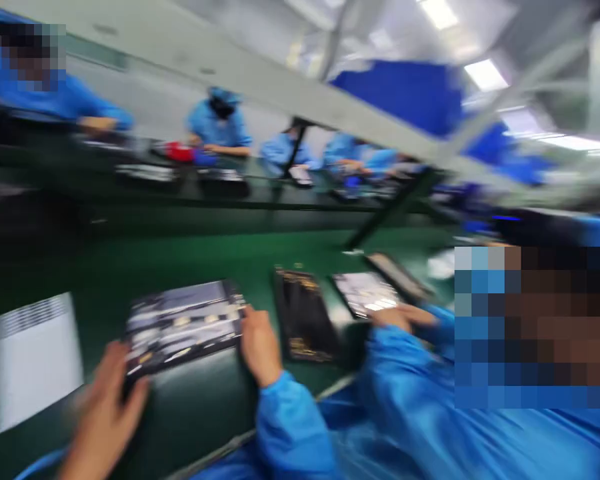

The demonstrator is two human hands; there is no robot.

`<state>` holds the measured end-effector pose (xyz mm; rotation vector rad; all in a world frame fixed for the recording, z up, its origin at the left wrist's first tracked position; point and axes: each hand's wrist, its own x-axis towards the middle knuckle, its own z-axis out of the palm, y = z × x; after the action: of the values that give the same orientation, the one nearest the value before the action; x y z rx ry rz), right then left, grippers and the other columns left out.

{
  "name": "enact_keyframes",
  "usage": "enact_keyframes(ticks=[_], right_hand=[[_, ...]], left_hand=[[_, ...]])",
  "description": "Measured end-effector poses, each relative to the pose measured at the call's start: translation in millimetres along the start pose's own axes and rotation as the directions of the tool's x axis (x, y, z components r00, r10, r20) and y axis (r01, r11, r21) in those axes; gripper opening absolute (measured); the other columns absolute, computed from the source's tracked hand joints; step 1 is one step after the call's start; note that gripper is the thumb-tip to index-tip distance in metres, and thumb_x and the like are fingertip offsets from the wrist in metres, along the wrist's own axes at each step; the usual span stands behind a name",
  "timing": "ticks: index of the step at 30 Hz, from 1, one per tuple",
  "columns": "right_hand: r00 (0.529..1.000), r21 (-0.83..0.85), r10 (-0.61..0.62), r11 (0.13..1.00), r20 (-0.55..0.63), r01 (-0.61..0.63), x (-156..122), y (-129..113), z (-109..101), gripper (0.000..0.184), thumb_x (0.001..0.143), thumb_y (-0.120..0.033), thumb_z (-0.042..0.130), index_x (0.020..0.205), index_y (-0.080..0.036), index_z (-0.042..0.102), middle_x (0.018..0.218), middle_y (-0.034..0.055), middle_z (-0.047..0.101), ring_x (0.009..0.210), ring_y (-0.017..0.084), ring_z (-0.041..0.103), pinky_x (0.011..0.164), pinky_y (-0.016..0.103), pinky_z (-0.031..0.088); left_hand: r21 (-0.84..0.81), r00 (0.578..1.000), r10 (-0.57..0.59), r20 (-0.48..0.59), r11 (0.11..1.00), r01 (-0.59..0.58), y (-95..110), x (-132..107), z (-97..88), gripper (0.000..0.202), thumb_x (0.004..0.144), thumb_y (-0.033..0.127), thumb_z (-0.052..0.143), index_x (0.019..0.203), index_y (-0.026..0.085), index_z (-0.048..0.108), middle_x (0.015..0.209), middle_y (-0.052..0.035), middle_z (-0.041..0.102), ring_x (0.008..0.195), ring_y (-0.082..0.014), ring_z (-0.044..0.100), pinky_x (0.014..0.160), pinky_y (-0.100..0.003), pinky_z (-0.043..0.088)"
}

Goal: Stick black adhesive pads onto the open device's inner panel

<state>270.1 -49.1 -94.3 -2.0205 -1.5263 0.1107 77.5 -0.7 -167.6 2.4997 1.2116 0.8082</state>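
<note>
Both hands grip one flat dark panel from opposite ends: the left hand (pixel 105 407) closed on its near-left corner, the right hand (pixel 260 347) clamped on its right edge, which keeps the panel (pixel 185 323) level just above the green bench (pixel 180 257). Motion blur hides its surface detail. Just right lies a black tray (pixel 305 313). Beyond it a co-worker's hand (pixel 397 317) rests on another panel (pixel 367 293). A white sheet (pixel 35 357) lies at far left.

Blurred factory hall: long green worktop (pixel 190 253) across middle, ceiling light panels (pixel 485 73) at 1 o'clock, grey slanted beam (pixel 260 80) at 12.
</note>
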Motion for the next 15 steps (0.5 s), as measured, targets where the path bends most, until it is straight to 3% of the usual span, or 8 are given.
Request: enact_keyframes(ticks=[1,2,4,6,8,10,13,15], right_hand=[[1.000,0.057,-0.011,0.998,-0.002,0.012,-5.1,4.9,9.9,0.044,0.107,-0.040,0.030,0.123,-0.012,0.061,0.104,0.0149,0.063,0.091,0.023,0.064,0.076,0.039,0.055],[0.996,0.080,-0.005,0.997,-0.092,0.013,-8.6,10.0,20.5,0.049,0.107,-0.043,0.028,0.124,-0.012,0.061,0.101,0.0150,0.063,0.091,0.025,0.064,0.077,0.040,0.054],[0.979,0.125,-0.057,0.989,-0.194,0.082,-12.3,15.6,36.2,0.048,0.103,-0.048,0.040,0.129,-0.013,0.059,0.102,0.0138,0.062,0.094,0.026,0.062,0.081,0.041,0.052],[0.963,0.216,-0.154,0.955,-0.222,0.202,-14.7,8.1,37.1,0.036,0.100,-0.043,0.052,0.122,-0.016,0.061,0.096,0.0096,0.061,0.084,0.022,0.061,0.073,0.035,0.051],[0.938,0.315,-0.292,0.887,-0.185,0.338,-16.7,-16.8,28.8,0.021,0.099,-0.033,0.058,0.114,-0.019,0.062,0.094,0.0071,0.060,0.079,0.019,0.059,0.067,0.030,0.049],[0.881,0.388,-0.460,0.796,-0.110,0.464,-15.0,-53.6,24.1,0.013,0.098,-0.025,0.059,0.111,-0.021,0.061,0.098,0.0070,0.061,0.086,0.019,0.061,0.071,0.030,0.051],[0.741,0.426,-0.671,0.681,0.038,0.595,-2.3,-104.8,34.6,0.014,0.099,-0.020,0.056,0.112,-0.023,0.060,0.103,0.0080,0.063,0.097,0.022,0.061,0.082,0.036,0.053],[0.658,0.424,-0.739,0.648,0.147,0.633,8.0,-124.3,47.4,0.015,0.100,-0.021,0.054,0.113,-0.023,0.061,0.104,0.0087,0.064,0.096,0.023,0.061,0.083,0.039,0.054]], left_hand=[[0.082,0.995,-0.096,-0.018,0.992,0.097,-21.7,-24.2,-33.8,0.038,0.089,0.057,0.057,0.118,0.034,0.067,0.126,-0.0040,0.064,0.116,-0.0292,0.060,0.098,-0.047,0.053],[0.152,0.983,-0.179,-0.044,0.971,0.183,-38.7,-47.2,-67.0,0.037,0.089,0.057,0.057,0.117,0.035,0.067,0.126,-0.0026,0.065,0.118,-0.0301,0.059,0.098,-0.048,0.053],[0.241,0.953,-0.285,-0.105,0.922,0.302,-59.8,-81.4,-122.4,0.038,0.089,0.056,0.055,0.118,0.035,0.068,0.128,-0.0022,0.065,0.121,-0.0306,0.058,0.101,-0.048,0.053],[0.271,0.935,-0.318,-0.160,0.896,0.351,-73.8,-94.3,-156.5,0.039,0.091,0.054,0.053,0.120,0.033,0.067,0.131,-0.0031,0.063,0.124,-0.0301,0.057,0.104,-0.048,0.051],[0.267,0.933,-0.308,-0.186,0.898,0.350,-90.0,-88.0,-171.0,0.038,0.095,0.050,0.048,0.123,0.031,0.065,0.136,-0.0036,0.060,0.129,-0.0286,0.053,0.109,-0.047,0.049],[0.265,0.943,-0.294,-0.153,0.908,0.326,-108.5,-71.9,-172.0,0.039,0.099,0.044,0.042,0.130,0.029,0.061,0.143,-0.0051,0.055,0.135,-0.0273,0.049,0.114,-0.048,0.043],[0.292,0.960,-0.279,-0.022,0.917,0.273,-125.1,-55.7,-159.6,0.041,0.100,0.033,0.040,0.134,0.021,0.058,0.143,-0.0100,0.054,0.134,-0.0279,0.050,0.115,-0.052,0.041],[0.302,0.965,-0.258,0.043,0.924,0.233,-119.5,-62.0,-148.4,0.038,0.097,0.029,0.045,0.131,0.020,0.060,0.139,-0.0100,0.058,0.128,-0.0282,0.055,0.110,-0.049,0.047]])
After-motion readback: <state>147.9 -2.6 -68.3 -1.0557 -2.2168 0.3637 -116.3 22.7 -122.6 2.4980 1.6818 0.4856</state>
